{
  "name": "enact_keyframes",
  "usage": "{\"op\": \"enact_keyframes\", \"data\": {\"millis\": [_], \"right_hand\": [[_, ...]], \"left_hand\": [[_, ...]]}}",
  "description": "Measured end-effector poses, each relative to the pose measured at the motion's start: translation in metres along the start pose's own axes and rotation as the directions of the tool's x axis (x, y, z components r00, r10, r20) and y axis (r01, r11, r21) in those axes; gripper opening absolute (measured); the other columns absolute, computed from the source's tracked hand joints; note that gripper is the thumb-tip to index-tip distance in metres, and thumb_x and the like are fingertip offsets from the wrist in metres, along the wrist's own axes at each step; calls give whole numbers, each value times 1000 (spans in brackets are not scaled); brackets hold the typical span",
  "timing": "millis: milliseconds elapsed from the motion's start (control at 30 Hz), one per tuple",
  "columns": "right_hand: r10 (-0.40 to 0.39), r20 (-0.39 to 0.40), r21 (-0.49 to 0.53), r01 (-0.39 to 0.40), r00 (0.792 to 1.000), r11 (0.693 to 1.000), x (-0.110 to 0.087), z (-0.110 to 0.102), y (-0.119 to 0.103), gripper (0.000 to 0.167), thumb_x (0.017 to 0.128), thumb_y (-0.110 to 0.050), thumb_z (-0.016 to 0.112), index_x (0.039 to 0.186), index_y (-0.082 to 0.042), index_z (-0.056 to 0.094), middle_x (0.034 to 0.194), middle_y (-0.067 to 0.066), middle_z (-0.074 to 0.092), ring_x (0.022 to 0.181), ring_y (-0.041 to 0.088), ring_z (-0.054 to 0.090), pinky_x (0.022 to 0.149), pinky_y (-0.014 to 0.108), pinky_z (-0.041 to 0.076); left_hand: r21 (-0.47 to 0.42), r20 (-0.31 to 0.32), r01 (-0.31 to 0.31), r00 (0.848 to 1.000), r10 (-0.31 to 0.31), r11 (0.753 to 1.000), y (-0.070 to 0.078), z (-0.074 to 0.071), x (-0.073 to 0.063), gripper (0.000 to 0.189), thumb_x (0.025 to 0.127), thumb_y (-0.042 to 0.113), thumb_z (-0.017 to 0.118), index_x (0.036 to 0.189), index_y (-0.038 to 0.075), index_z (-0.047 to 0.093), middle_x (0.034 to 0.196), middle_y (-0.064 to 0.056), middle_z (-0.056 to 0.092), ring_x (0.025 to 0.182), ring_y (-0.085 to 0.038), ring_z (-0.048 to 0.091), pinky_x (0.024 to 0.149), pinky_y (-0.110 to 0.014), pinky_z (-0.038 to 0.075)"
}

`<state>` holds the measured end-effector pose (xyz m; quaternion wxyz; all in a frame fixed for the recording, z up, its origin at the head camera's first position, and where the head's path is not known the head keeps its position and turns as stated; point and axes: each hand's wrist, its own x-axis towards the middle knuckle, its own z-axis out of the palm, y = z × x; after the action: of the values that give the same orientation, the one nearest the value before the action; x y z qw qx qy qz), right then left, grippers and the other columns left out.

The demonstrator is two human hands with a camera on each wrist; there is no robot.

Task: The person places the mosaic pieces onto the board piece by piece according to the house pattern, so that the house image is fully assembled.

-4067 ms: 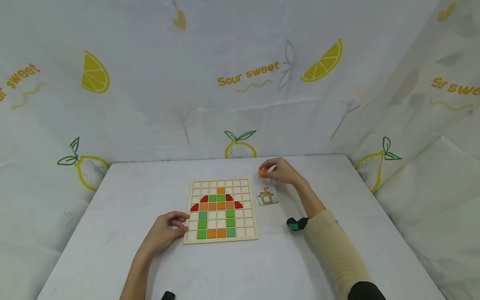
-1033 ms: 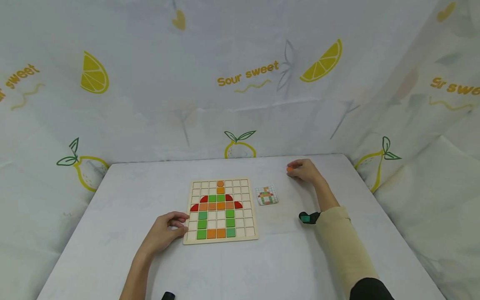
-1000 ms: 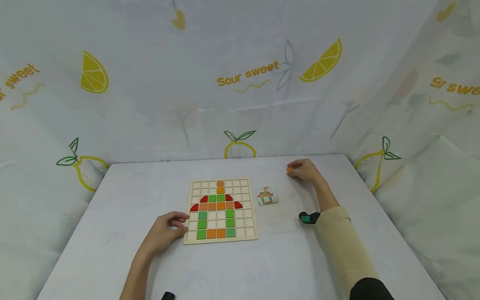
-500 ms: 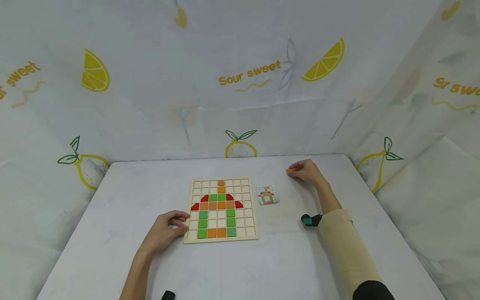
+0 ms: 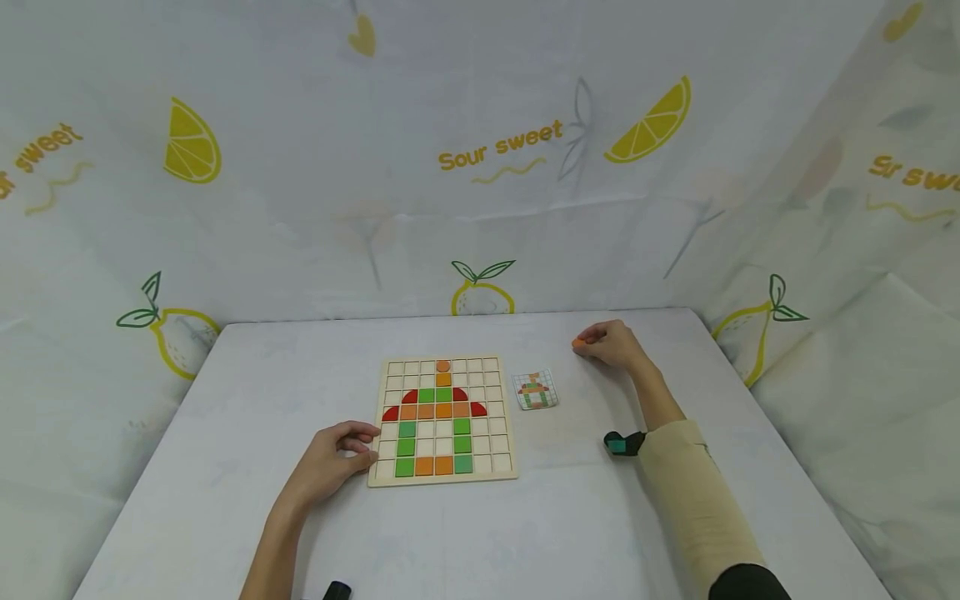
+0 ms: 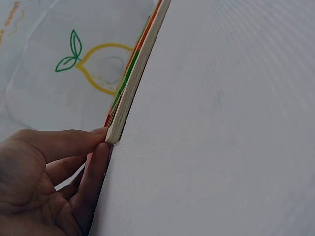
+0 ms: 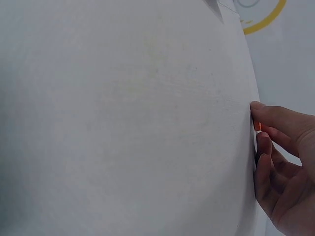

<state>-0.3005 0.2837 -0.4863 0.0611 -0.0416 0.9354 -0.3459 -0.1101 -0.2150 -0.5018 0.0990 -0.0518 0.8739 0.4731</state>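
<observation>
A square wooden grid board (image 5: 487, 467) lies on the table, bearing red, green and orange pieces. They form a mushroom-like figure with a round orange piece (image 5: 443, 367) in the top row. My left hand (image 5: 330, 462) rests at the board's left edge, thumb and fingertips against its side; the left wrist view shows the thumb tip (image 6: 101, 133) right at the edge. At the back right of the table, my right hand (image 5: 611, 343) pinches a small orange piece (image 5: 578, 342) between thumb and fingers. In the right wrist view, fingers mostly cover this orange piece (image 7: 258, 126).
Just right of the board lies a small pattern card (image 5: 536, 390) printed with a similar coloured figure. A black-and-teal strap end (image 5: 622, 445) hangs by the right wrist. A black object (image 5: 337, 591) shows at the bottom edge. Fabric printed with lemons (image 5: 480, 225) surrounds the table.
Since the earliest frame, a round orange piece has come onto the board's top row, and my right hand has moved right, pinching an orange piece. Over the last second little has changed.
</observation>
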Motion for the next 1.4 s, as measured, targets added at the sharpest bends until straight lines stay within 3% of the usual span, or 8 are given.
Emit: {"op": "enact_keyframes", "data": {"millis": [233,467,733,933,1100,1400], "right_hand": [[-42,28,19,42,999,999,-2,-1,-8,36,99,-25,80,121,4,77,120,24,77,95,25,68,77,27,51],[-113,66,54,109,991,993,-2,8,-40,31,98,-22,81,119,1,79,118,22,76,82,20,67,69,26,55],[-228,94,19,227,969,974,2,28,-78,26,94,-20,85,113,-3,81,108,15,78,96,30,69,76,29,50],[-293,152,3,296,944,955,3,47,-107,24,95,-23,84,113,-6,81,110,13,79,97,29,71,76,28,51],[-316,213,6,322,925,947,2,61,-126,24,97,-26,83,113,-8,81,109,10,79,97,27,70,76,27,51],[-284,287,-65,314,915,947,3,90,-153,22,97,-30,83,112,-14,82,102,3,78,90,17,65,79,31,49]], "left_hand": [[1,0,-1,1000,1,1000,0,0,0,37,91,10,83,126,7,75,110,-6,73,95,-16,64,80,-22,51],[-2,4,-6,1000,6,1000,0,0,0,37,91,10,83,126,7,75,111,-7,73,95,-15,64,79,-22,51],[4,4,-3,1000,3,1000,1,0,-1,36,91,9,83,126,7,75,110,-7,73,95,-16,64,81,-22,51],[-4,7,-7,1000,7,1000,1,0,0,37,91,10,83,126,6,74,111,-6,73,95,-15,64,79,-22,51],[-1,6,-6,1000,6,1000,1,1,0,36,91,9,83,126,7,75,111,-7,74,95,-15,64,80,-21,51],[-6,5,8,1000,-8,1000,1,1,0,37,91,10,82,127,6,74,111,-7,73,96,-16,64,79,-22,51]]}}
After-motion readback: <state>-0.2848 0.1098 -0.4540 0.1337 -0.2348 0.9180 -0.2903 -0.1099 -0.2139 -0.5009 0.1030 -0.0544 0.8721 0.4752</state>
